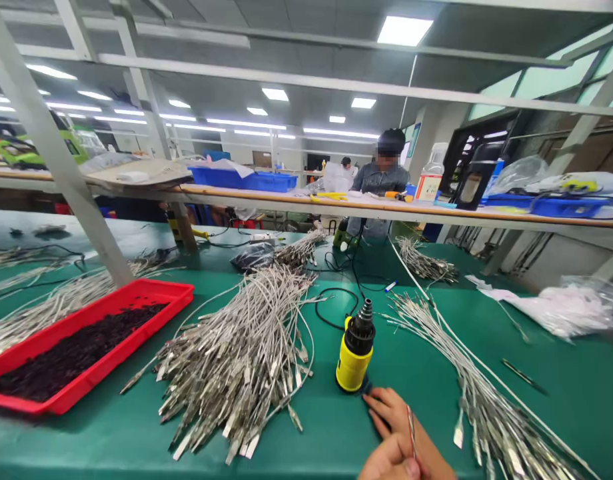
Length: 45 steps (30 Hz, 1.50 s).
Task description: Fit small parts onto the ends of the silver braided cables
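Observation:
A yellow and black heat gun (354, 360) stands upright on the green bench, its metal nozzle pointing up. My right hand (396, 410) reaches to its base, fingers stretched out and apart, fingertips at a small dark part there that I cannot make out. In front of it, my left hand (394, 460) is closed in a pinch on thin twisted wires (411, 427), which stick up between thumb and finger. A large heap of grey cables with metal USB-type plugs (236, 360) lies left of the heat gun. Another bundle of cables (479, 393) lies to the right.
A red tray (179, 293) of small black pieces stands at the left. Tweezers (524, 375) and plastic bags (561, 307) lie at the right. A shelf (286, 203) with blue bins crosses behind the bench. Another person (381, 177) is beyond it.

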Each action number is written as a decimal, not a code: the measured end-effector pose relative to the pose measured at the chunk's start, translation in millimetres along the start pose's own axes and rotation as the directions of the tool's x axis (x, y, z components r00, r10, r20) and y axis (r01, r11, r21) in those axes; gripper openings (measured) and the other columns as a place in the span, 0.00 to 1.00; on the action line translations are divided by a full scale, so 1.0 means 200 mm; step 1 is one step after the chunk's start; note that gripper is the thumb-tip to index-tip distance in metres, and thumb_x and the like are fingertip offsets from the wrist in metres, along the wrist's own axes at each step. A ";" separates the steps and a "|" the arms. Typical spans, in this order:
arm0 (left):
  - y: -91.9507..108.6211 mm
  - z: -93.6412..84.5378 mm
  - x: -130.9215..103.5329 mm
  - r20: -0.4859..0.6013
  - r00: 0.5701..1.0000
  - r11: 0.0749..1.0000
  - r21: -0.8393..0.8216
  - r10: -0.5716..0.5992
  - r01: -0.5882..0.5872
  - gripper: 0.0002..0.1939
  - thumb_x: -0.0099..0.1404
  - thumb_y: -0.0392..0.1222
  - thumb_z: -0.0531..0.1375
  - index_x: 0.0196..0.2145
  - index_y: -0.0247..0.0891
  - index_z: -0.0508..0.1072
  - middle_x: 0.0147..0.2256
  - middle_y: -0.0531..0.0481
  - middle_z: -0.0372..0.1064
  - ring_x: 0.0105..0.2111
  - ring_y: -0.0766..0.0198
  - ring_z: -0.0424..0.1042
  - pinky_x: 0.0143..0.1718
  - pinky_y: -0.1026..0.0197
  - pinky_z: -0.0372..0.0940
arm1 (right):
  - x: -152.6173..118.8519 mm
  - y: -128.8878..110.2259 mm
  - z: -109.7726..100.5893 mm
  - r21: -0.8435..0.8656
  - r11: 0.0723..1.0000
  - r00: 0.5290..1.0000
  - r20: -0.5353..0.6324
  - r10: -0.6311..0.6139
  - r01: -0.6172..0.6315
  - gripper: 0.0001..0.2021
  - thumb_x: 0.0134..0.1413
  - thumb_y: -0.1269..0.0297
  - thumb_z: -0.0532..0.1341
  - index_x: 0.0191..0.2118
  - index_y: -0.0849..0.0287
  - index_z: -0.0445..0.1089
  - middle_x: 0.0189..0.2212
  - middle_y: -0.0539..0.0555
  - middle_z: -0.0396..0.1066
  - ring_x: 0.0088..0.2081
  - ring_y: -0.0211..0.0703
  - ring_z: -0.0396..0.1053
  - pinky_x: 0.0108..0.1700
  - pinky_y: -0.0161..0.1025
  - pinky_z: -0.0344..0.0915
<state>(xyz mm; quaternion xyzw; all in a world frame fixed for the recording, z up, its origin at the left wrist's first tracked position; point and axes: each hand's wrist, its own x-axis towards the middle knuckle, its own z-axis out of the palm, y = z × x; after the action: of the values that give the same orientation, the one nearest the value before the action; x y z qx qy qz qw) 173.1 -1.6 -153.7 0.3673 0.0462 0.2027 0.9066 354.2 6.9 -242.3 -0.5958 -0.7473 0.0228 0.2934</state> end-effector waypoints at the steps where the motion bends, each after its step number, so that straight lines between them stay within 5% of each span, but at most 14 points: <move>1: 0.01 0.04 -0.03 0.030 0.999 0.999 -0.039 -0.030 0.031 0.30 0.50 0.68 0.71 0.31 0.41 0.67 0.20 0.53 0.65 0.18 0.69 0.58 0.24 0.64 0.46 | -0.02 -0.01 -0.01 -0.015 1.000 1.000 0.007 0.011 -0.011 0.21 0.66 0.67 0.54 0.59 0.42 0.74 0.49 0.59 0.78 0.46 0.58 0.77 0.48 0.58 0.76; 5: 0.08 0.18 -0.17 0.069 0.988 0.970 -0.191 -0.141 0.152 0.17 0.64 0.54 0.67 0.39 0.42 0.66 0.20 0.57 0.67 0.11 0.75 0.45 0.15 0.68 0.42 | -0.07 -0.01 -0.02 -0.037 0.998 0.994 0.090 0.059 -0.056 0.20 0.69 0.66 0.54 0.62 0.51 0.71 0.55 0.63 0.75 0.54 0.58 0.73 0.56 0.59 0.71; 9: 0.12 0.24 -0.23 0.044 0.968 0.936 -0.247 -0.246 0.249 0.15 0.67 0.50 0.67 0.40 0.42 0.66 0.23 0.57 0.67 0.13 0.76 0.45 0.14 0.69 0.42 | -0.08 -0.01 -0.01 -0.049 0.996 0.985 0.150 0.085 -0.079 0.20 0.70 0.65 0.55 0.63 0.53 0.69 0.57 0.62 0.73 0.54 0.57 0.70 0.58 0.59 0.68; 17: 0.14 0.22 -0.23 -0.140 0.949 0.941 -0.231 -0.282 0.245 0.16 0.61 0.45 0.71 0.37 0.40 0.67 0.28 0.58 0.65 0.15 0.78 0.47 0.15 0.69 0.39 | 0.00 -0.01 -0.07 -0.116 0.993 0.970 0.241 0.017 0.011 0.17 0.69 0.69 0.54 0.58 0.57 0.71 0.56 0.64 0.72 0.53 0.56 0.68 0.56 0.56 0.67; 25: 0.16 0.20 -0.23 -0.256 0.951 0.971 -0.203 -0.174 0.123 0.15 0.63 0.45 0.70 0.36 0.39 0.67 0.23 0.63 0.54 0.16 0.78 0.40 0.16 0.69 0.34 | 0.19 0.06 -0.17 -0.088 0.980 0.876 0.469 -0.117 0.178 0.12 0.69 0.71 0.54 0.41 0.57 0.76 0.40 0.59 0.76 0.42 0.49 0.68 0.50 0.46 0.65; 30: 0.16 0.19 -0.22 -0.263 0.950 0.969 -0.218 -0.171 0.114 0.16 0.61 0.44 0.71 0.36 0.40 0.67 0.22 0.65 0.50 0.16 0.78 0.39 0.16 0.68 0.34 | 0.23 0.07 -0.18 -0.060 0.975 0.837 0.526 -0.149 0.212 0.14 0.70 0.70 0.52 0.43 0.58 0.76 0.39 0.58 0.75 0.41 0.49 0.68 0.48 0.45 0.64; 39: 0.15 0.18 -0.22 -0.355 0.924 0.981 -0.176 -0.144 0.085 0.14 0.63 0.44 0.70 0.38 0.37 0.70 0.21 0.64 0.46 0.17 0.77 0.37 0.18 0.66 0.33 | 0.24 0.07 -0.20 0.067 0.995 0.892 0.441 -0.100 0.078 0.08 0.65 0.66 0.58 0.36 0.57 0.74 0.36 0.58 0.74 0.40 0.50 0.68 0.49 0.46 0.63; 45: 0.21 0.17 -0.23 -0.323 0.946 0.992 -0.130 -0.039 -0.004 0.12 0.67 0.42 0.65 0.47 0.38 0.73 0.28 0.60 0.51 0.20 0.75 0.41 0.21 0.66 0.38 | 0.16 -0.09 -0.23 0.260 0.955 0.979 0.180 0.093 -0.139 0.06 0.67 0.64 0.56 0.45 0.56 0.70 0.37 0.56 0.74 0.35 0.45 0.71 0.41 0.42 0.69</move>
<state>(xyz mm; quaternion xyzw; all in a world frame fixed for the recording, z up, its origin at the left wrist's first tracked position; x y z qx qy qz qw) 125.7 -15.4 -103.6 0.2694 0.1851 0.2548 0.9101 356.1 15.6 -183.2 -0.5889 -0.7225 0.1918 0.3072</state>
